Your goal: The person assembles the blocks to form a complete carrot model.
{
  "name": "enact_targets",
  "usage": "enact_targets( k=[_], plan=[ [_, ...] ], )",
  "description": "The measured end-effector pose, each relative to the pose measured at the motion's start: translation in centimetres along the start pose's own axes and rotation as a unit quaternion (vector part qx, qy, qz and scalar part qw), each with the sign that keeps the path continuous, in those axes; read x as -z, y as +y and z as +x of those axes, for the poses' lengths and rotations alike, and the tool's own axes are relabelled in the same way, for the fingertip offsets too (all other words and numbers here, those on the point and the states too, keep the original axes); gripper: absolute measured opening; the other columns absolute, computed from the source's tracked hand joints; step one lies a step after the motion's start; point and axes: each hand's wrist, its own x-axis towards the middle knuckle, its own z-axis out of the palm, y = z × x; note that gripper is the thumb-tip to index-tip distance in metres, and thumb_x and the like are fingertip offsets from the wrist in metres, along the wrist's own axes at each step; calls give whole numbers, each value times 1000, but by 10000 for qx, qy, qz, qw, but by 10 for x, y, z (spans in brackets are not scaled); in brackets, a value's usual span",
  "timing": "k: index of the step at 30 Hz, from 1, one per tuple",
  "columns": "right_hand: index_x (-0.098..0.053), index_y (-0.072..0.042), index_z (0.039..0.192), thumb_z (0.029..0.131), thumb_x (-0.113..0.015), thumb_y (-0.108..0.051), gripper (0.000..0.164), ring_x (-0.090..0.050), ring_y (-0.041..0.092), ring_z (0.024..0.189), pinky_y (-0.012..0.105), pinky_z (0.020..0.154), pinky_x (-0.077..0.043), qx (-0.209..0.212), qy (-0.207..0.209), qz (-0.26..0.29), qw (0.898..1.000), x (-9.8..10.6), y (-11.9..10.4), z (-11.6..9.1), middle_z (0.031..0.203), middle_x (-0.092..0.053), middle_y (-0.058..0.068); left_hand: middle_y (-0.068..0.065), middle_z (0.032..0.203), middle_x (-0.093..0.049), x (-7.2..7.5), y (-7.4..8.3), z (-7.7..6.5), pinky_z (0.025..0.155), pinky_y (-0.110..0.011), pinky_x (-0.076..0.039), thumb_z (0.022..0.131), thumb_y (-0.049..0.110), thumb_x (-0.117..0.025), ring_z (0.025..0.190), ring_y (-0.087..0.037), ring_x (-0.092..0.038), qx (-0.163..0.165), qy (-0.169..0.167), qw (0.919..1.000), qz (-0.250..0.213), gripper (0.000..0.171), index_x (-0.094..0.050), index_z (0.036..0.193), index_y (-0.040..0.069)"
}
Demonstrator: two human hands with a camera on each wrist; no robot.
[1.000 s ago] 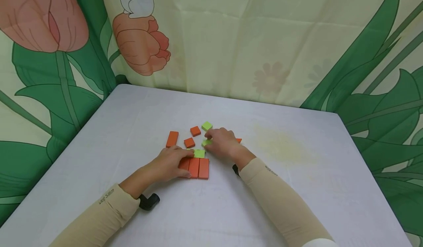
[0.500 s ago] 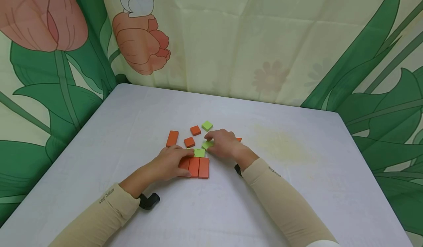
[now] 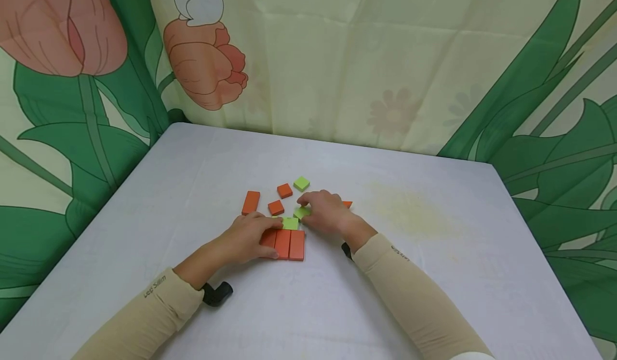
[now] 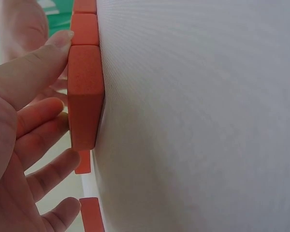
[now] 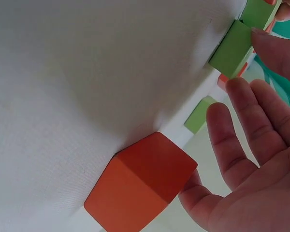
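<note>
- Right hand (image 3: 326, 211) pinches a green block (image 3: 301, 212) just beyond the orange block row (image 3: 297, 245).
- Left hand (image 3: 245, 238) rests on that row, fingers loosely extended.
- Green block: probably light, stiff; grip opposite sides.

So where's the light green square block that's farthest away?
In the head view, the light green square block lies near the picture's middle, just right of and slightly beyond the farther small orange square block.
</note>
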Motion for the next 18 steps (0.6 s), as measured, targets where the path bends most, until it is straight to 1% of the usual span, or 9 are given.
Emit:
enact_targets(
  k=[4, 10, 15, 18],
  plan=[
    [-62, -15, 136, 94, -67, -19, 42, -52, 28, 124, 49, 102, -41, -44, -7, -25, 10000, 0, 0, -1, 132, -63, 3, -3, 133, -62, 0, 1, 0, 102, -51, -38, 81, 32, -85, 124, -29, -48, -13, -4, 10000, -9, 64, -62, 136, 10],
    [-63, -16, 134, 93, -68, -20, 42, -52, 29, 122, 49, 99, -42, -17, 85, -122, 9999, 1, -1, -8, 129, -63, 3, -3, 136, -60, 0, 1, 0, 102, -51, -37, 81, 31, -85, 125, -29, -48, -49, -1, 10000, -26, 63, -62, 136, 10],
    [-65, -15, 133, 90, -74, -23, 44, -53, 28, 118, 47, 96, -42, 126, 165, -299, 9993, 1, -1, -19, 124, -65, 3, -3, 134, -61, -1, 0, 1, 102, -51, -38, 81, 31, -85, 125, -29, -48, -15, 10, 10000, -27, 64, -62, 136, 10],
    [-64, -14, 133, 88, -78, -25, 49, -52, 29, 120, 48, 99, -39, 261, 171, -390, 9988, 0, 0, -26, 126, -64, 2, -2, 135, -61, -2, -1, 2, 102, -51, -38, 81, 32, -86, 125, -28, -48, 1, 15, 10000, -14, 64, -62, 136, 11]
  ],
)
